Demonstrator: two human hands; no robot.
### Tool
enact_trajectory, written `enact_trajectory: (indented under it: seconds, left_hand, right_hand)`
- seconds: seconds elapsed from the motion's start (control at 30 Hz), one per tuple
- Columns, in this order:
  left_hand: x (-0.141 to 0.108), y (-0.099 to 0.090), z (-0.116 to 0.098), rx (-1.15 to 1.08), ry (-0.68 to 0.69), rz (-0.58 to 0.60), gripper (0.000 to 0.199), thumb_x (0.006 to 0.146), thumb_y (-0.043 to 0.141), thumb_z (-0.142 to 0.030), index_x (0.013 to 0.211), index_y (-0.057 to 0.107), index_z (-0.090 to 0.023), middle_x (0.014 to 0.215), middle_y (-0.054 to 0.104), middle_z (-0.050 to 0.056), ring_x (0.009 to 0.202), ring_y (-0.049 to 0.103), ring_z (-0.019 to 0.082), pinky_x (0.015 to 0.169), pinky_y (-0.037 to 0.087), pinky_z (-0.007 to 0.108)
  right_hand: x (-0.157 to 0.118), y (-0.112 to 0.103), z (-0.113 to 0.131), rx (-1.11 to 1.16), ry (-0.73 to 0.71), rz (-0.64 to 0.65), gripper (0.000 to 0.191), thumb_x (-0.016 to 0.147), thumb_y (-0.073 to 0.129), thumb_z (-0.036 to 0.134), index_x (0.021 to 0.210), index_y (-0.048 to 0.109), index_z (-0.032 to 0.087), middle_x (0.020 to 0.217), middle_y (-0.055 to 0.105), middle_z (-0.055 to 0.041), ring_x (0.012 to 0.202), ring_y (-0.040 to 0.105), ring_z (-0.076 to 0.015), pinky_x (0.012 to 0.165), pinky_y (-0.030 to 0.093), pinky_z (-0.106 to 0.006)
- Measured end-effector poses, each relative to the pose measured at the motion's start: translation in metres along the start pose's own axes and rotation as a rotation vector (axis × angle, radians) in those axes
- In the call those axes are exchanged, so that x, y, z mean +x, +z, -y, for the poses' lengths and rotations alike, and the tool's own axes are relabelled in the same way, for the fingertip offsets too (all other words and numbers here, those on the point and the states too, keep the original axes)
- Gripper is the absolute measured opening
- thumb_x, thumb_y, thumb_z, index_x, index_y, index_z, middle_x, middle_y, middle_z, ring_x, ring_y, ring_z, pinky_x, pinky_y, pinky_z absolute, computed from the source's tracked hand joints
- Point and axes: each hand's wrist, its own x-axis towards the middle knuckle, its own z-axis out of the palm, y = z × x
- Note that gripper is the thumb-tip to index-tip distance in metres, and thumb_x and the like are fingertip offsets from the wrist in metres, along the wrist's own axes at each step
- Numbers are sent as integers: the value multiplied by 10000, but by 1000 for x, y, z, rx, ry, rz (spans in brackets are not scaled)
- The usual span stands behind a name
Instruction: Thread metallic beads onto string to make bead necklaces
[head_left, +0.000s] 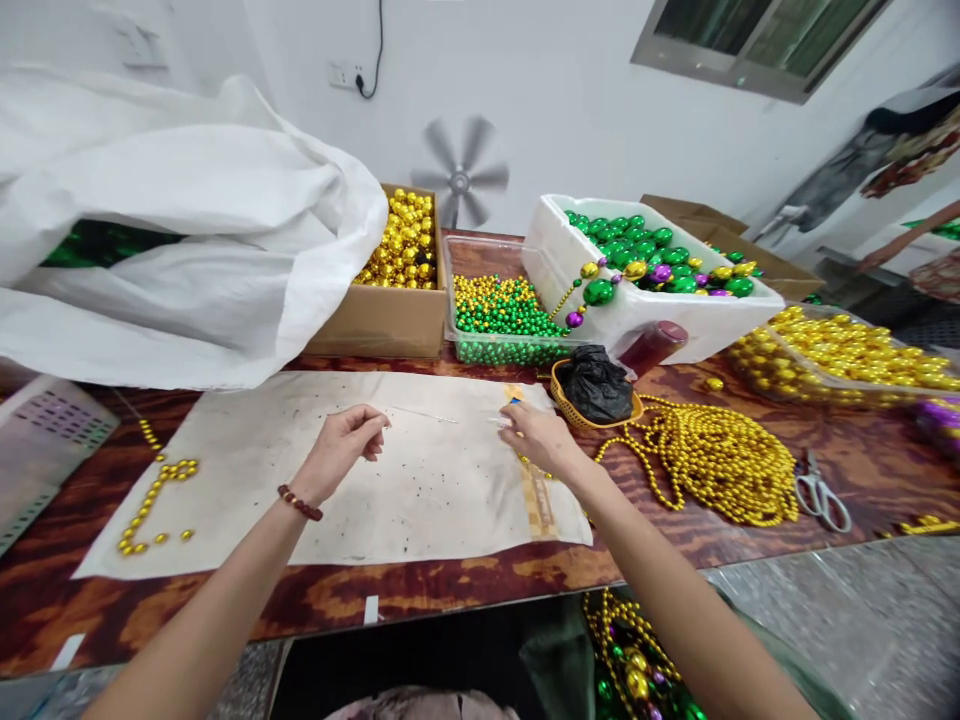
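Note:
My left hand, with a brown bead bracelet on the wrist, has thumb and fingers pinched together above a pale cloth. A thin needle-like wire runs from near its fingertips toward the right; whether the fingers grip it is unclear. Across the cloth, my right hand is closed, palm down, near a tape strip. Something small and whitish shows at its fingertips, too small to name. Gold beads lie at the cloth's left side, partly in a string. Right of my right hand is a heap of gold bead strands.
Behind the cloth stand a carton of gold beads, a clear tub of small beads and a foam box. A yellow basket holds a black bag. Scissors lie right. A white sack bulges over the left.

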Motion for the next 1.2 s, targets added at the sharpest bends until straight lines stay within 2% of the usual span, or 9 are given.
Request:
enact_trajectory:
  seconds: [0.1,0.23,0.37,0.53,0.67,0.73,0.83,1.0,1.2]
  left_hand:
    - [1,0,1,-2,-1,-5,272,685,687,-414,745,653,-151,591,593,-15,530,554,108,498,469,227]
    - [-1,1,-1,-12,1,0,271,683,686,-415,731,646,-151,583,594,-14,518,545,103,497,463,226]
    - [-3,2,0,-34,1,5,278,682,699,-421,721,643,-151,573,596,-12,511,547,104,498,463,230]
    - [-3,1,10,-113,-53,10,294,660,743,-418,712,649,-145,562,597,-14,499,546,102,505,460,236]
    - [-2,-3,22,-272,-99,-45,319,633,798,-416,696,652,-139,630,653,11,633,631,123,685,527,271]
    - [-1,-7,27,-383,-105,-76,316,622,825,-395,692,653,-140,662,667,14,716,664,135,811,531,304]
    - [-2,-10,34,-475,-110,-94,303,619,849,-367,700,662,-143,643,653,-3,725,668,134,883,518,329]
    - [-7,-11,35,-484,-56,-121,294,637,849,-371,710,680,-143,647,642,-10,716,655,128,878,518,319]
    - [-13,-9,34,-490,-45,-131,293,641,841,-371,722,682,-138,646,646,-6,698,651,123,858,522,307]
  right_hand:
    - [-2,0,27,-26,-55,50,270,970,505,267,1200,623,188,1201,674,-89,1092,649,-236,842,458,-282]
    - [4,0,56,-70,-50,88,274,976,445,193,1177,623,140,1181,669,-139,1021,678,-263,774,483,-307]
    - [15,3,67,-83,-48,116,287,991,407,161,1173,627,127,1167,672,-153,985,692,-260,754,485,-300]
    - [24,19,65,-38,-52,130,285,1003,396,165,1095,663,126,1104,690,-144,949,695,-254,742,463,-293]
    - [18,25,66,30,-74,120,225,997,460,231,1044,665,150,1081,686,-109,948,680,-231,729,433,-273]
    - [10,24,75,82,-117,109,195,990,489,247,1030,661,165,1071,682,-85,935,670,-205,724,418,-260]
    - [0,21,99,218,-235,106,161,977,528,248,975,669,168,1005,679,-63,892,650,-174,722,394,-246]
    - [-7,21,139,335,-350,125,157,963,556,261,941,680,167,946,675,-56,823,639,-169,693,374,-254]
    - [0,23,160,289,-332,176,209,966,528,257,1032,694,149,1041,693,-97,895,662,-201,718,409,-265]
